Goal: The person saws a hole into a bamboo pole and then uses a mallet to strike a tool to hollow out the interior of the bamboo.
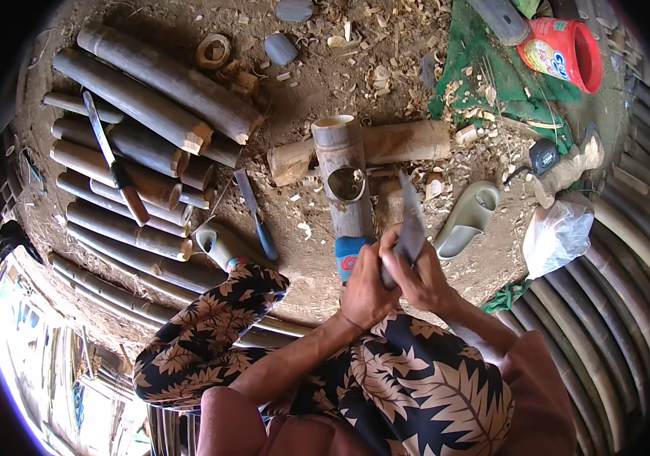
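Above my lap my two hands are close together. My right hand (425,283) is closed on a knife with a broad grey blade (412,220), its tip directed away from me. Pressed up beside it, my left hand (370,287) has its fingers curled; what lies inside them is hidden. Just beyond is a bamboo tube (338,156) with a round hole cut in its side. It lies across a split bamboo log (409,143). My foot in a blue sock (351,251) rests at the tube's near end.
Cut bamboo lengths (123,220) lie at the left, with a long knife (116,163) on top. A blue-handled chisel (255,213) lies near two sandals (471,216). A red tub (564,55), tape measure (544,156) and plastic bag (559,237) are at the right. Wood chips litter the ground.
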`<state>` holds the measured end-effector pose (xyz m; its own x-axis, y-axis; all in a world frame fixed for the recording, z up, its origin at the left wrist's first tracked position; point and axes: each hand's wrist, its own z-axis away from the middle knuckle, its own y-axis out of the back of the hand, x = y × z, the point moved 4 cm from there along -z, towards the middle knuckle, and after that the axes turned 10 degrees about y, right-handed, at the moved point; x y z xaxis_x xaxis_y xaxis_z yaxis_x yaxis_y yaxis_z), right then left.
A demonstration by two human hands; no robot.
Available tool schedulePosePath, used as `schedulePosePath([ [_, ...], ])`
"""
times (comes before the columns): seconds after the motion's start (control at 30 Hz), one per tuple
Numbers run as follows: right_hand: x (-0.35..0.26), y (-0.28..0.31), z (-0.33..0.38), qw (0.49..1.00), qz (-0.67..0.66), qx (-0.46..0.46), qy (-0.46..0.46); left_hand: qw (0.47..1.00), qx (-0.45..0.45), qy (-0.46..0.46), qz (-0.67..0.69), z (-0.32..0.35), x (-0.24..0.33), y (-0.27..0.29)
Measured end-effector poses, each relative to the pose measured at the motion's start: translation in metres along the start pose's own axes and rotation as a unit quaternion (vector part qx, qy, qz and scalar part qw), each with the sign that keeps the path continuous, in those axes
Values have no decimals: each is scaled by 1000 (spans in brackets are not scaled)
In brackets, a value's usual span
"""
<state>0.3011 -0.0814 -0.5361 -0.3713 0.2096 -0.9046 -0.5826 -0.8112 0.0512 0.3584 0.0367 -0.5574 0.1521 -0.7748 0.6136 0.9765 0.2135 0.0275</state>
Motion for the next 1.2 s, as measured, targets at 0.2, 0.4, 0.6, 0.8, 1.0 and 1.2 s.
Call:
schedulePosePath([
  [0.2,-31,52,-29,922,321,-168,135,941,-291,65,160,-36,47,15],
  [0.4,-41,27,-72,695,584,-402,123,705,-166,227,651,-65,29,-23],
  [0.6,-16,22,-75,794,444,-412,49,756,13,317,573,-58,12,-6],
  [0.8,21,-12,-35,939,249,-229,-60,939,63,281,185,-59,-21,39],
  [1.0,44,-61,-23,984,140,-35,-102,960,48,35,-273,-73,10,81],
  [1.2,33,-50,-22,975,199,-48,-89,951,-10,-22,-309,-80,13,80],
])
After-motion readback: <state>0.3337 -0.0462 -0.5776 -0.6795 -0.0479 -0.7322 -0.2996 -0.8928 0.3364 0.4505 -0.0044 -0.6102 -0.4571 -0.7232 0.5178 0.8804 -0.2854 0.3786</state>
